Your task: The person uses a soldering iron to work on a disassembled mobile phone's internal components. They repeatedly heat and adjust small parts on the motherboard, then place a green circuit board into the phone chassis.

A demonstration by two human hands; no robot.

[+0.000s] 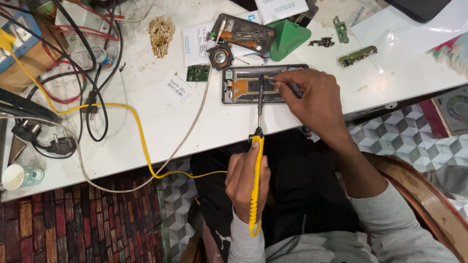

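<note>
Soldering iron (257, 160), yellow handle, clamped in left hand (246, 181) at centre frame, tip down on opened phone (253, 84) lying on white table (161, 122). Right hand (312, 100) resting on phone's right end, fingers pinched together on something small, hard to make out. Paper cup (19, 176) at lower left, contents not visible. Yellow cord (131, 122) running off upper left.

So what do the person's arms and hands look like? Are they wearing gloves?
No gloves: both hands are bare. The left hand comes out of a light grey long sleeve that ends at the wrist. The right hand has a bare forearm, with the same light grey sleeve pushed up towards the elbow. No rings, watch or bands show.
</note>
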